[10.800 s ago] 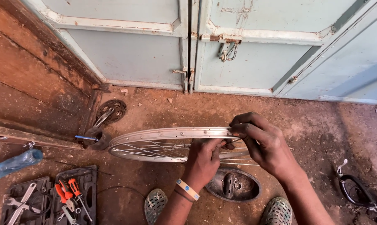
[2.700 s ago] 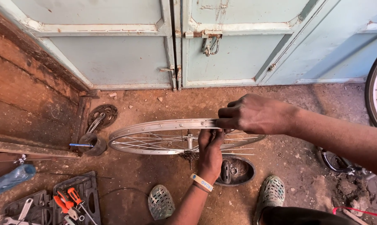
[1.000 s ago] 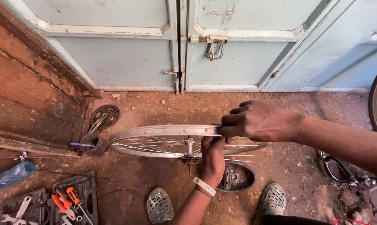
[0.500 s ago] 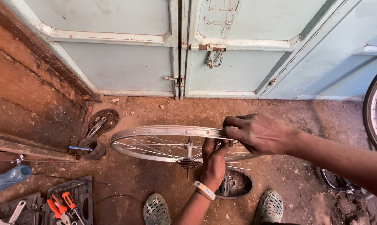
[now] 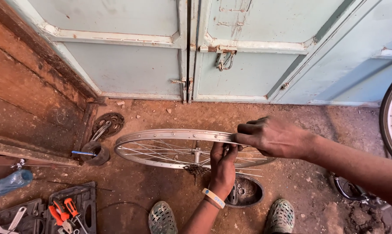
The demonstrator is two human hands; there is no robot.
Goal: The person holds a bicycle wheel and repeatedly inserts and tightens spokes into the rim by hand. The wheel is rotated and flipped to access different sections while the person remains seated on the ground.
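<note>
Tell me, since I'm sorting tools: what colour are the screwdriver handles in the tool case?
Orange, on the screwdriver handles; head view.

Bare silver bicycle wheel (image 5: 161,145): no tyre, thin spokes intact, toothed sprocket cluster (image 5: 196,169) under the hub. Held roughly level above the dirt floor (image 5: 170,117), near the closed doors' threshold.

Both forearms are bare, without sleeves. The left hand (image 5: 222,167) wears a pale wristband (image 5: 214,198) with an orange edge. Perforated grey-green clogs (image 5: 162,217) cover both feet at 6 o'clock.
</note>
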